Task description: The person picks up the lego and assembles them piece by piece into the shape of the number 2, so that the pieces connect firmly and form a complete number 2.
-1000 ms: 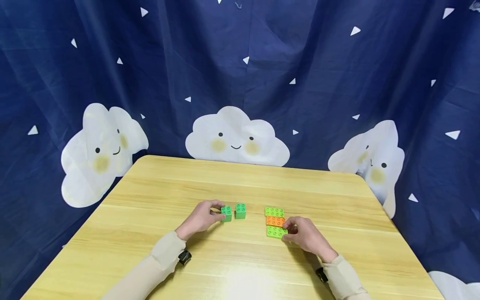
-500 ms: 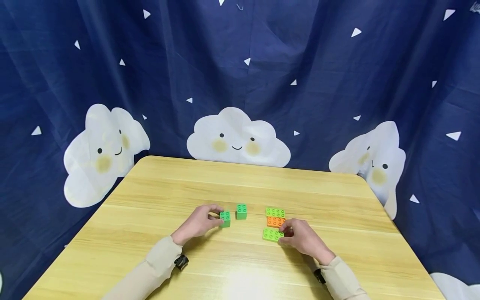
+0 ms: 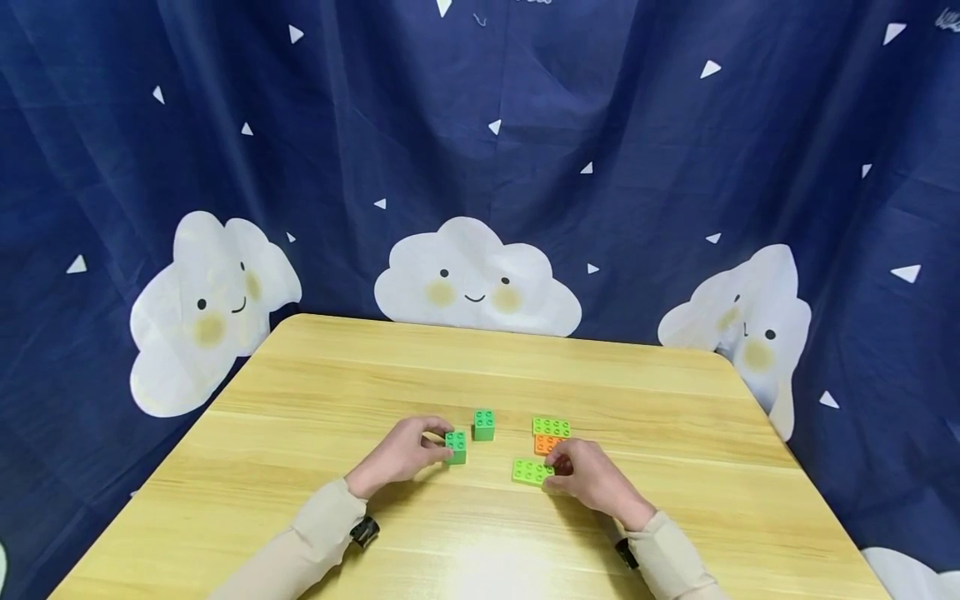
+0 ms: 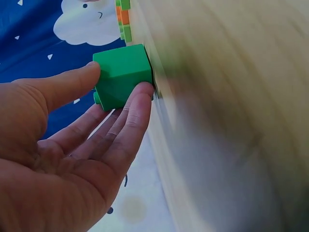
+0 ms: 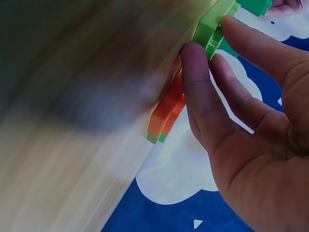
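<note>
My left hand pinches a dark green square toy building brick between thumb and fingers, low at the tabletop. In the left wrist view that green brick shows its smooth sides, with a stud at its lower left. My right hand pinches the right end of a flat lime-green brick, whose studs face up. Thumb and fingertips cover that end. Behind it lie an orange brick, partly hidden by my right hand, and a second lime brick against its far side.
Another dark green square brick stands just behind and right of the one in my left hand. Everything lies on a wooden table with rounded far corners. A dark blue curtain with white clouds hangs behind it.
The lime brick in my right hand has slid left and slightly nearer, away from the orange one. My left hand has brought its green brick nearer, apart from the other green brick.
</note>
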